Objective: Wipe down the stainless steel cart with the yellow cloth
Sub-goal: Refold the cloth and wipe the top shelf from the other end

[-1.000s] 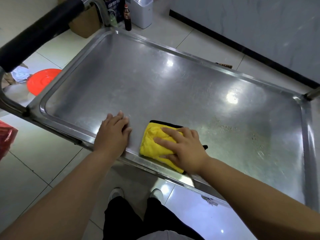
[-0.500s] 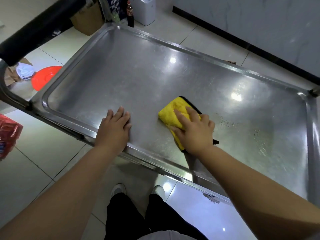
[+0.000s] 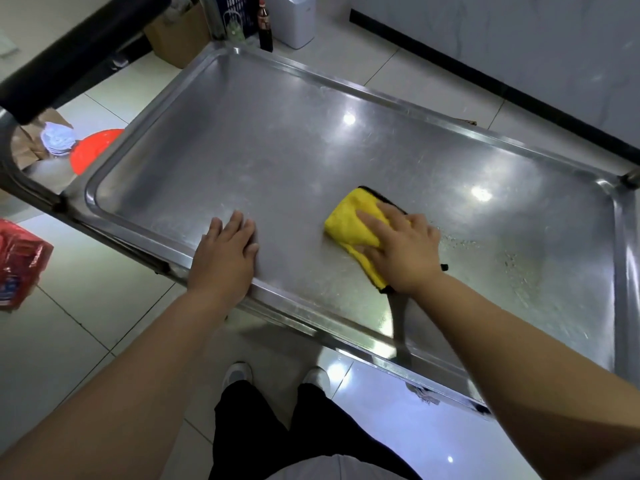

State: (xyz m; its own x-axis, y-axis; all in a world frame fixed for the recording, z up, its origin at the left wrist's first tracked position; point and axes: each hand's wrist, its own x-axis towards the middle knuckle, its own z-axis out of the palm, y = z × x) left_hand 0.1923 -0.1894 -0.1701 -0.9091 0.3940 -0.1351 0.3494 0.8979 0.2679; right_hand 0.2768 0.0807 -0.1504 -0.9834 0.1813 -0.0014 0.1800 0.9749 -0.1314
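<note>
The stainless steel cart (image 3: 277, 140) fills the middle of the view, its tray top rimmed all round. A folded yellow cloth (image 3: 351, 221) with a black edge lies on the tray near the front centre. My right hand (image 3: 401, 252) presses flat on the cloth with its fingers spread over it. My left hand (image 3: 225, 258) rests flat on the tray's front rim, left of the cloth, fingers straight. Specks and a dull smear mark the steel to the right of the cloth.
The cart's black-padded handle (image 3: 79, 46) crosses the upper left. On the tiled floor lie a red lid (image 3: 91, 150), a red bag (image 3: 20, 261), a cardboard box (image 3: 180, 36), a dark bottle (image 3: 265, 26) and a white bin (image 3: 294, 19). A wall runs along the upper right.
My right hand has pushed the yellow cloth from the front rim away from me and to the right across the tray. My left hand has stayed on the rim.
</note>
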